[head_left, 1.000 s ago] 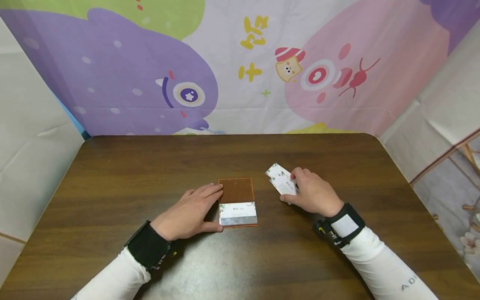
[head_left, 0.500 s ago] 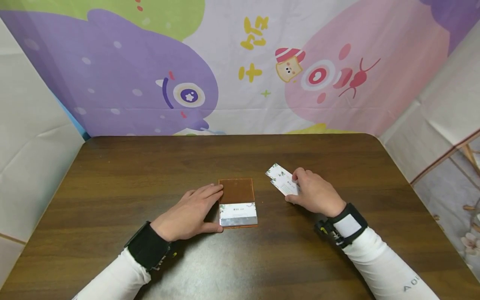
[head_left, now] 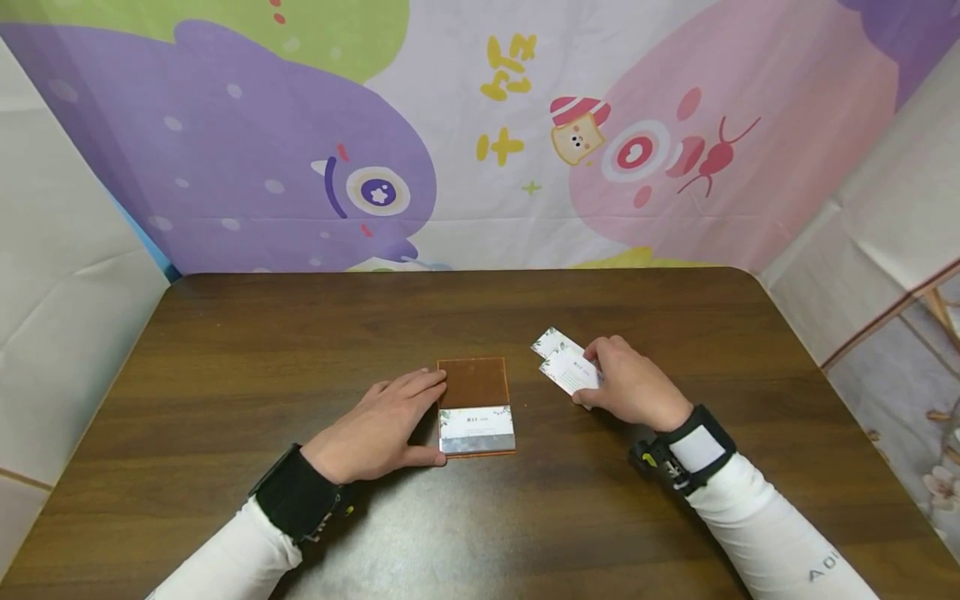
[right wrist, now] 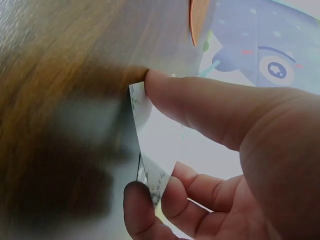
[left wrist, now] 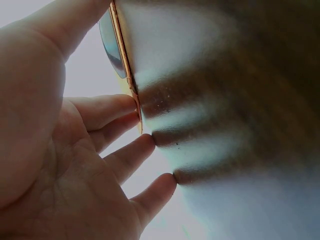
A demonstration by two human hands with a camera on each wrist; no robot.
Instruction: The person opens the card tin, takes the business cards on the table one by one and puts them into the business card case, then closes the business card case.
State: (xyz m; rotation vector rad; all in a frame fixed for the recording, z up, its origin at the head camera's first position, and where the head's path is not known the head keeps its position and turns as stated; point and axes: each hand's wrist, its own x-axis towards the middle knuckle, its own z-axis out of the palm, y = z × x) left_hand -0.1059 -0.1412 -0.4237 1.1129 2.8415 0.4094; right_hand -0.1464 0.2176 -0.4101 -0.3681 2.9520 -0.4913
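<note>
A brown leather card holder (head_left: 472,382) lies opened flat on the table, a white business card with leaf print (head_left: 476,421) in its lower pocket. My left hand (head_left: 378,425) rests at the holder's left edge, fingers spread and fairly straight, thumb by the lower corner. In the left wrist view, fingertips (left wrist: 145,142) touch the edge and the tabletop. To the right, my right hand (head_left: 637,385) pinches a white business card (head_left: 568,372) by its edges, between thumb and fingers. Another similar card (head_left: 551,340) shows from behind it; whether the hand holds that too is unclear.
The dark wooden table (head_left: 300,325) ends at a cartoon-printed cloth (head_left: 480,225) along the back. Pale cloth panels (head_left: 75,250) hang at the sides. Both wrists wear black straps with cameras (head_left: 300,492).
My right hand has shifted slightly to the right, and the front card has moved a little with it. My left hand and the card holder stay in place.
</note>
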